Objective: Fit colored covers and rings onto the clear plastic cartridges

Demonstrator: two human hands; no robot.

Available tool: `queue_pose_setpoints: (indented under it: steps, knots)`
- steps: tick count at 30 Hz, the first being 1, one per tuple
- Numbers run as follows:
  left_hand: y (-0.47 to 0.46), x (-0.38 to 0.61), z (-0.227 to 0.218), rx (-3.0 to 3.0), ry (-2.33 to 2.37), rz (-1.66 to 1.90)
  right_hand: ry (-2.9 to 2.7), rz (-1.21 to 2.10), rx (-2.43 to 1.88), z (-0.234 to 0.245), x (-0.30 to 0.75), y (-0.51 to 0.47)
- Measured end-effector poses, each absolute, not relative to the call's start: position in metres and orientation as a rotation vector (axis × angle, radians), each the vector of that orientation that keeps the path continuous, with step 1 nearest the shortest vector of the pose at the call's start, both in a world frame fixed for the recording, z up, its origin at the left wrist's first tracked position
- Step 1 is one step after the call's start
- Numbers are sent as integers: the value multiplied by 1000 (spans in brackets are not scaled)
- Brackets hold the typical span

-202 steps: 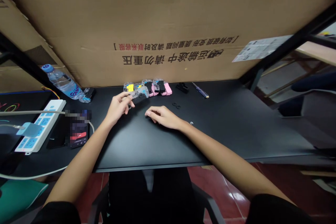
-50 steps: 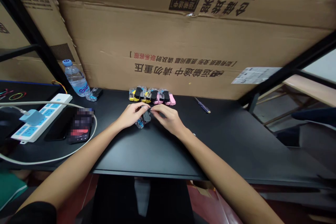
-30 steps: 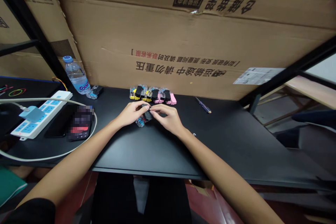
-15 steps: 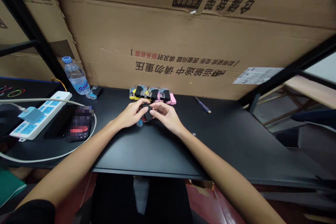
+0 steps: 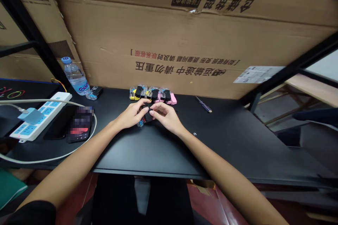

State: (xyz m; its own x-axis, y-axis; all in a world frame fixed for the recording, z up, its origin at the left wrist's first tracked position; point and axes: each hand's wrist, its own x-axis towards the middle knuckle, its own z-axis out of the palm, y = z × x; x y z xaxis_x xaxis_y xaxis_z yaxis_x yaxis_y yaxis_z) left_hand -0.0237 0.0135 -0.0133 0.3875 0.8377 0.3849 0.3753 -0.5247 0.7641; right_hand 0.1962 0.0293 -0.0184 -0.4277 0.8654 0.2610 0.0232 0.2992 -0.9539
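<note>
Between my two hands is a small black device [image 5: 148, 116], with a clear and blue part showing at its lower left. My left hand [image 5: 134, 113] is closed on its left side, thumb and forefinger bent over the top. From the right, my right hand [image 5: 167, 116] pinches the same device with thumb and fingers. Much of the device is hidden by my fingers, so its exact kind does not show. Just beyond my hands stands a row of similar small devices [image 5: 153, 94] with clear, black, yellow and pink parts.
A screwdriver [image 5: 204, 104] lies to the right; a small white bit [image 5: 194, 134] is nearer. At left are a water bottle [image 5: 76, 77], another small black device [image 5: 96, 92], a power strip [image 5: 39, 117], phones [image 5: 80, 124] and a looping white cable [image 5: 96, 123]. Cardboard [image 5: 158, 35] stands behind the table.
My hands stay around the black device with almost the same grip. The whole view has shifted very slightly; nothing else has visibly moved.
</note>
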Motion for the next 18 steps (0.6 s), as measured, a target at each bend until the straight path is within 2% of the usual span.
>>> queue_pose_setpoints:
  steps: [11, 18]
  knots:
    - [7, -25, -5, 2294, 1042, 1010, -1732, 1223, -882, -17, 196, 28]
    - [6, -24, -6, 2377, 1016, 1000, -1785, 1104, -911, -14, 196, 28]
